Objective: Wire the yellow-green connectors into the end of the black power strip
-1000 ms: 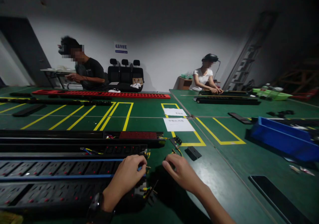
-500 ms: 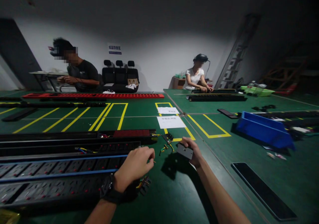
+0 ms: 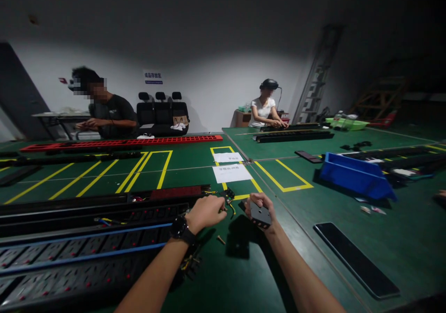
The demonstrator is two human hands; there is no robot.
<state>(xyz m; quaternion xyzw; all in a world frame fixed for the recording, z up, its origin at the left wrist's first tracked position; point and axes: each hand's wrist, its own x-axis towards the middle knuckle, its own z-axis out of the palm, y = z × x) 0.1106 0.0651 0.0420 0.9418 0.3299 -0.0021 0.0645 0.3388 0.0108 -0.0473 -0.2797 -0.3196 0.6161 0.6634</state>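
My right hand [image 3: 262, 206] is closed around a small dark grey rectangular block [image 3: 260, 214], held above the table. The block has a hole in its flat face and several light contacts along one edge. My left hand [image 3: 210, 212], with a black watch [image 3: 180, 228] on its wrist, has its fingers curled together to the left of the block. Whatever they pinch is hidden. Just beyond those fingertips lie yellow-green wires [image 3: 231, 208] and a black connector piece [image 3: 228, 193]. A small brass-coloured screw-like piece [image 3: 220, 240] rests on the green tabletop below my left hand.
Long black socket strips [image 3: 87, 252] fill the left side. More wired connectors [image 3: 190, 263] lie beneath my left forearm. A phone [image 3: 355, 259] and a blue bin [image 3: 355, 176] stand at right. Paper labels [image 3: 232, 173] lie ahead. Two people work across the table.
My left hand has moved forward and right, toward the wires. My right hand has tilted the block, so its contact edge now shows. The small brass-coloured piece is now in plain view.
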